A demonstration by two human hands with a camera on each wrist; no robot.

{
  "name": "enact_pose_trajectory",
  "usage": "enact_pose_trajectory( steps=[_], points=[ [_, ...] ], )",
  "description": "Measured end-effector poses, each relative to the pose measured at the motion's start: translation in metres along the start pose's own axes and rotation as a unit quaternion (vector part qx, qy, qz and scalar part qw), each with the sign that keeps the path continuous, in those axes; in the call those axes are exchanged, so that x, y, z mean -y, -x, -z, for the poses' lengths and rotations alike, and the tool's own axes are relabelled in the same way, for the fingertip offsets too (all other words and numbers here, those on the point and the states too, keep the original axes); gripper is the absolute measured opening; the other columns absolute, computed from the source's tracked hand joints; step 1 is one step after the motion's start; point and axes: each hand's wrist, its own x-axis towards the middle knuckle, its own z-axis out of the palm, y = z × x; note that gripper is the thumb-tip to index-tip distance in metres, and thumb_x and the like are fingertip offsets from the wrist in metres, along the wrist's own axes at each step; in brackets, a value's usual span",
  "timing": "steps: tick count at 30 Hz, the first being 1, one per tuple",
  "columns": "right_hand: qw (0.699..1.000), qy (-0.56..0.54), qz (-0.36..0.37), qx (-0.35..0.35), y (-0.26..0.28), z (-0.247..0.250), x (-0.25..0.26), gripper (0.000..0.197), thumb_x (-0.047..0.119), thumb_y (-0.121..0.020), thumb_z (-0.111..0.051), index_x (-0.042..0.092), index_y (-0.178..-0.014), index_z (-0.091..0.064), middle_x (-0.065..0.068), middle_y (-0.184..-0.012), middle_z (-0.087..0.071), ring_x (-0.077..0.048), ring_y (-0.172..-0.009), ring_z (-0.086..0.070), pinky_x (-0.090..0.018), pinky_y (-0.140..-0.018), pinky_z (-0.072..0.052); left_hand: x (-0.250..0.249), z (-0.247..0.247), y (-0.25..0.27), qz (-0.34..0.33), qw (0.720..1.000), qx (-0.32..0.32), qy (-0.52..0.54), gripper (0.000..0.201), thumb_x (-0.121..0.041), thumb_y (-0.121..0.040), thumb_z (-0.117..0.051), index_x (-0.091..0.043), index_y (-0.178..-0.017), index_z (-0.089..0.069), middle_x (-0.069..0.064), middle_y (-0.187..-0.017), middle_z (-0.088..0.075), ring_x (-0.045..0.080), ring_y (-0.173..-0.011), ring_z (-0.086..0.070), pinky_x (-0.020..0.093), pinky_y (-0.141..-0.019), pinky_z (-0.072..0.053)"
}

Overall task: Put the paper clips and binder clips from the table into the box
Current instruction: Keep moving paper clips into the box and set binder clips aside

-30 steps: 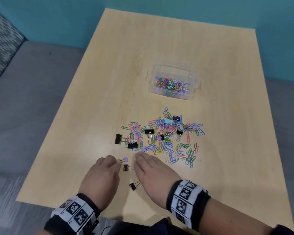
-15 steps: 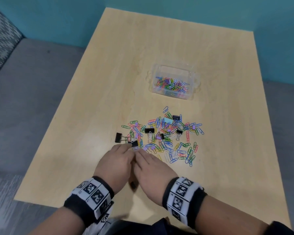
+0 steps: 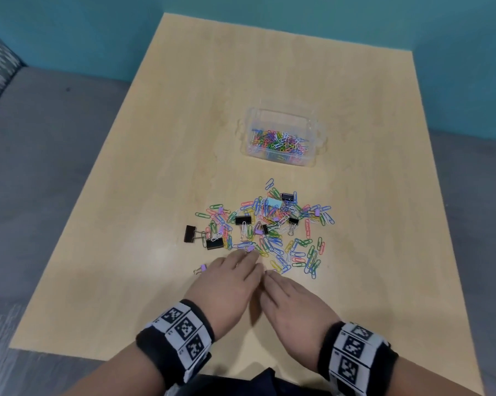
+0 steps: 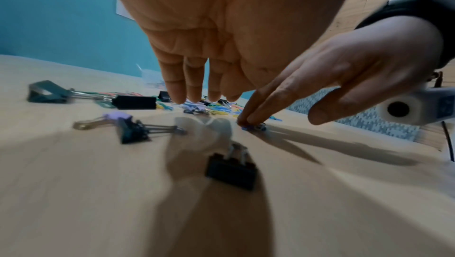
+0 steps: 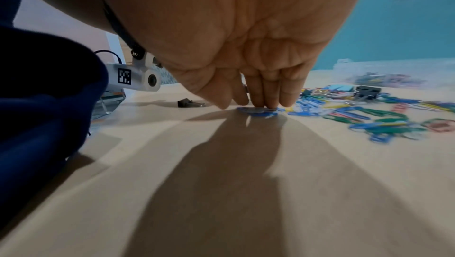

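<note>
A heap of coloured paper clips (image 3: 272, 227) mixed with black binder clips (image 3: 243, 220) lies mid-table. Beyond it stands a clear plastic box (image 3: 317, 132) holding several paper clips. My left hand (image 3: 229, 284) hovers palm down at the heap's near edge with straight fingers (image 4: 187, 86) holding nothing. Two small black binder clips (image 4: 231, 169) lie under it. My right hand (image 3: 292, 307), beside the left, presses straight fingertips (image 5: 268, 97) on blue paper clips (image 5: 257, 110) at the heap's near edge.
A small purple binder clip (image 3: 201, 269) lies alone left of my left hand. A large black binder clip (image 3: 190, 233) sits at the heap's left edge. The wooden table (image 3: 269, 67) has bare surface around the box; grey floor and a teal wall surround it.
My left hand has slid right and forward, covering the two small black binder clips in the head view. My right hand's fingertips have shifted right onto the blue paper clips.
</note>
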Motion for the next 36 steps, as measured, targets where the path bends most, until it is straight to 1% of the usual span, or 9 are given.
enact_pose_trajectory(
  steps=[6, 14, 17, 20, 24, 27, 30, 33, 36],
  points=[
    [1.0, 0.007, -0.006, 0.019, 0.023, -0.004, -0.017, 0.058, 0.02, -0.079, -0.029, 0.001, -0.128, -0.055, -0.018, -0.133, -0.053, -0.037, -0.124, -0.049, -0.047, -0.1, -0.044, -0.006, -0.007, 0.004, 0.034, 0.999, 0.038, -0.02, 0.053, -0.017, -0.066, -0.058, -0.007, -0.118, -0.06, 0.016, -0.128, -0.058, 0.034, -0.115, -0.057, 0.041, -0.078, -0.055],
    [0.999, -0.026, -0.028, -0.017, -0.017, 0.009, -0.016, 0.063, 0.018, -0.078, -0.022, 0.004, -0.133, -0.049, -0.015, -0.139, -0.048, -0.037, -0.13, -0.043, -0.05, -0.102, -0.042, 0.006, -0.016, 0.036, 0.015, 0.999, 0.023, -0.036, 0.045, -0.017, -0.076, -0.036, -0.009, -0.111, -0.063, 0.014, -0.126, -0.058, 0.032, -0.119, -0.054, 0.044, -0.092, -0.051],
    [1.0, -0.02, -0.015, 0.005, -0.036, 0.011, -0.018, 0.065, 0.019, -0.081, -0.018, 0.004, -0.142, -0.035, -0.017, -0.15, -0.033, -0.039, -0.138, -0.029, -0.053, -0.106, -0.034, 0.009, -0.015, 0.042, 0.041, 0.998, 0.023, -0.049, 0.03, -0.021, -0.076, -0.049, -0.012, -0.099, -0.066, 0.011, -0.115, -0.063, 0.031, -0.113, -0.057, 0.042, -0.092, -0.051],
    [0.999, 0.011, 0.001, 0.045, -0.042, 0.012, -0.022, 0.063, 0.019, -0.088, -0.024, 0.002, -0.148, -0.018, -0.018, -0.157, -0.012, -0.039, -0.143, -0.01, -0.053, -0.114, -0.017, 0.008, -0.01, 0.037, 0.073, 0.997, 0.013, -0.03, 0.035, -0.021, -0.075, -0.038, -0.011, -0.094, -0.065, 0.014, -0.114, -0.062, 0.033, -0.109, -0.057, 0.041, -0.086, -0.054],
    [0.999, -0.043, 0.014, -0.018, -0.029, 0.014, -0.033, 0.058, 0.015, -0.079, -0.034, 0.003, -0.135, -0.043, -0.017, -0.139, -0.045, -0.038, -0.131, -0.04, -0.047, -0.104, -0.04, -0.004, -0.001, 0.01, 0.093, 0.995, -0.012, 0.026, 0.029, -0.017, -0.073, -0.052, -0.011, -0.101, -0.061, 0.013, -0.119, -0.056, 0.03, -0.104, -0.053, 0.039, -0.078, -0.056],
    [0.978, -0.13, -0.12, -0.109, -0.005, 0.013, -0.052, 0.055, 0.011, -0.079, -0.047, 0.008, -0.134, -0.043, -0.011, -0.131, -0.048, -0.034, -0.117, -0.048, -0.041, -0.095, -0.047, -0.023, 0.008, -0.015, 0.114, 0.991, -0.003, 0.072, 0.048, -0.026, -0.076, -0.066, -0.012, -0.12, -0.052, 0.008, -0.123, -0.049, 0.03, -0.106, -0.052, 0.04, -0.073, -0.056],
    [0.923, -0.21, -0.311, -0.086, 0.015, 0.01, -0.067, 0.068, 0.031, -0.085, -0.057, 0.018, -0.144, -0.026, -0.005, -0.136, -0.037, -0.029, -0.116, -0.037, -0.035, -0.097, -0.038, -0.039, 0.012, -0.032, 0.141, 0.985, 0.025, 0.1, 0.066, -0.041, -0.087, -0.056, -0.018, -0.141, -0.027, 0.003, -0.137, -0.031, 0.027, -0.121, -0.035, 0.04, -0.086, -0.05],
    [0.893, -0.268, -0.353, -0.073, 0.01, 0.005, -0.069, 0.085, 0.045, -0.075, -0.067, 0.026, -0.144, -0.022, -0.001, -0.13, -0.034, -0.026, -0.113, -0.032, -0.033, -0.095, -0.034, -0.046, 0.006, -0.048, 0.154, 0.982, 0.024, 0.104, 0.077, -0.046, -0.086, -0.058, -0.022, -0.146, -0.016, 0.003, -0.137, -0.03, 0.026, -0.119, -0.029, 0.038, -0.093, -0.046],
    [0.909, -0.241, -0.332, -0.07, -0.008, 0.002, -0.067, 0.084, 0.043, -0.072, -0.07, 0.026, -0.142, -0.025, -0.001, -0.125, -0.033, -0.025, -0.107, -0.031, -0.032, -0.093, -0.037, -0.047, 0.002, -0.061, 0.172, 0.979, 0.027, 0.108, 0.073, -0.043, -0.086, -0.059, -0.023, -0.144, -0.02, 0.004, -0.134, -0.031, 0.027, -0.118, -0.03, 0.034, -0.092, -0.043]
  ],
)
